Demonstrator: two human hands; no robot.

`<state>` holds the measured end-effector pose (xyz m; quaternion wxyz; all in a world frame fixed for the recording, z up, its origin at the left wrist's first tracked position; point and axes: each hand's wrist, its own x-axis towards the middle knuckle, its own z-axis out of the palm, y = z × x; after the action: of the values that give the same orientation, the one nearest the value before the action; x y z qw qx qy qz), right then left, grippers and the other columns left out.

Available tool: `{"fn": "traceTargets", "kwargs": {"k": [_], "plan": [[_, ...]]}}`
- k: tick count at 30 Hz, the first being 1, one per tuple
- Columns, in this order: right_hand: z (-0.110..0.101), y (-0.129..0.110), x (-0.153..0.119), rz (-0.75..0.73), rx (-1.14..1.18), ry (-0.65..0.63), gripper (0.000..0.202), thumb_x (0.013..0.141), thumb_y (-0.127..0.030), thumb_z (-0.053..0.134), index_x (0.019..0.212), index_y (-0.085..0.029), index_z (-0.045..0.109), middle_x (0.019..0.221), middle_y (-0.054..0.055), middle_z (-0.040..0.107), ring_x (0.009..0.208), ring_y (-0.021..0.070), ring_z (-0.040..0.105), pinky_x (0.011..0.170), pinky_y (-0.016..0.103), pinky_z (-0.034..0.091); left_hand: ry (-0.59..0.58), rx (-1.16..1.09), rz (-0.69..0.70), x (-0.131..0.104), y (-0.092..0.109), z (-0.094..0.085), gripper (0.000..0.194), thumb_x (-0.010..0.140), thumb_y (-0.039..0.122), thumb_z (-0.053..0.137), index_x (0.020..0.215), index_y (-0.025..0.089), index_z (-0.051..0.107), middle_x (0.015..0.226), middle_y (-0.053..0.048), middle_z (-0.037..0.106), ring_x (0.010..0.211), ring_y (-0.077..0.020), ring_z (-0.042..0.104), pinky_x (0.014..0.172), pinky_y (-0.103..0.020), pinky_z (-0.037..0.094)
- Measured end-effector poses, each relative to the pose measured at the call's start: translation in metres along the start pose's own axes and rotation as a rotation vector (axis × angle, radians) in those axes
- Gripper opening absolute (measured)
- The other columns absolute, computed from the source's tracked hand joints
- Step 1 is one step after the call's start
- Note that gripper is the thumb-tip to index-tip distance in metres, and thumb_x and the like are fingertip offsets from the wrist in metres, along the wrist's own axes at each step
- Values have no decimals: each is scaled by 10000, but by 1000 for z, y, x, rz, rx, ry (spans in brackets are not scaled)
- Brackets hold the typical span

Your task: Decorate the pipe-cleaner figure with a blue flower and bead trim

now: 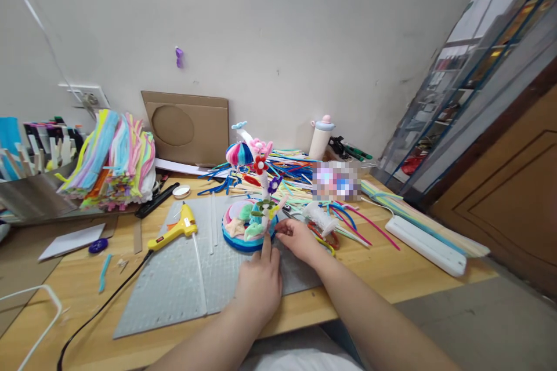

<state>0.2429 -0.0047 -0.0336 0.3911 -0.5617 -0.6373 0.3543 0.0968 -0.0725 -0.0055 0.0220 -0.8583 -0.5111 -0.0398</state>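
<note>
A round craft piece with a blue rim stands on the grey cutting mat. Pastel fuzzy shapes cover its top, and a white stem rises from it with a red flower, a purple flower, pink flowers and a striped balloon shape. My left hand is at the front of the base, one finger stretched up against the foot of the stem and the others bent. At the right rim is my right hand, its fingertips pinched together; what lies between them is too small to name.
A yellow glue gun lies on the mat's left, its black cord running frontward. Pipe cleaner bundles, a cardboard panel and a bottle stand behind. A white power strip lies right; loose pipe cleaners spread behind my right hand.
</note>
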Motion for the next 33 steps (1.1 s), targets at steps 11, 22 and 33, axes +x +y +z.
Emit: {"fn": "traceTargets", "kwargs": {"k": [11,22,33], "plan": [[9,-5,-2,-89,32,-47,264,775,-158,496,931,-160,709,944,73,714,855,212,648,812,350,495,31,-16,-7,-3,-1,6,363,793,176,431,1143,136,520,1477,-173,301,941,-254,609,679,-362,510],[3,-12,3,6,136,-139,228,756,-198,506,864,-186,706,884,33,715,842,204,647,816,345,491,-18,-22,-23,0,1,2,364,786,159,435,1139,134,524,1493,-183,259,955,-263,613,658,-362,515],[-37,-33,-37,75,290,127,321,765,-472,573,810,-171,674,739,32,596,634,151,535,510,241,427,3,-25,-4,-1,0,3,303,777,151,443,1062,150,545,1495,-189,246,919,-273,621,620,-379,524]]}}
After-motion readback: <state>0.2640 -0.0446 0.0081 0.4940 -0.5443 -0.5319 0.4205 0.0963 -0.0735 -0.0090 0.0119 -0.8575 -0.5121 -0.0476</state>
